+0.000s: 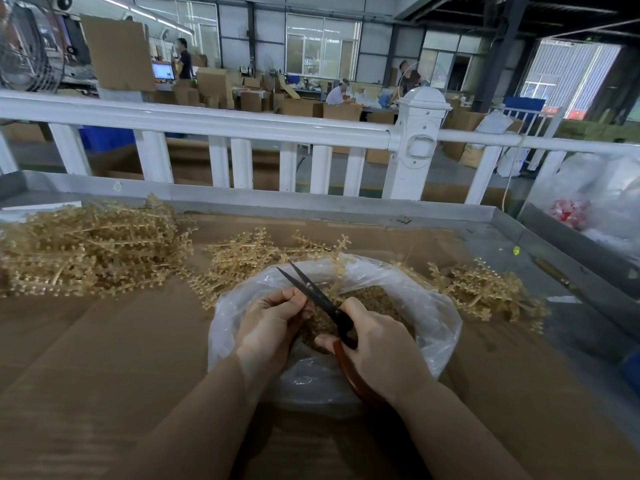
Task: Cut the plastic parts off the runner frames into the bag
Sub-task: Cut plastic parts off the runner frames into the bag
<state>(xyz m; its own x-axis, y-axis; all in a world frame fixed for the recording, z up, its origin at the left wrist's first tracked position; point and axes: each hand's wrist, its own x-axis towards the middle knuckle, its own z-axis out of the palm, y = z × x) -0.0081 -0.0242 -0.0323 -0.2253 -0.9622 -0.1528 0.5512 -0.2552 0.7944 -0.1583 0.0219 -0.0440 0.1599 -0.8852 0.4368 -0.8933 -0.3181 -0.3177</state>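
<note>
From the head camera: both hands low over the mouth of a clear plastic bag set on a sheet of brown cardboard inside a grey metal tray; right hand wrapped around the reddish-brown handles of a pair of scissors, thumb and fingers curled tight on them, dark blades parted in a narrow V and pointing up and away to the left; left hand just beside the blades, fingertips bunched together and pinching something small against the lower blade, probably a bit of runner, though too hidden by the fingers to say for sure; inside the bag, a heap of small tan cut parts under and between the hands; one tan runner frame standing up over the far rim of the bag; a loose scatter of runner frames just behind the bag, a thick stack of them at far left on the cardboard, and another pile to the right of the bag; beyond the tray, a white railing; further back, cardboard boxes and people at work benches, blurred by distance; at far right, crumpled clear bags with something red inside
</note>
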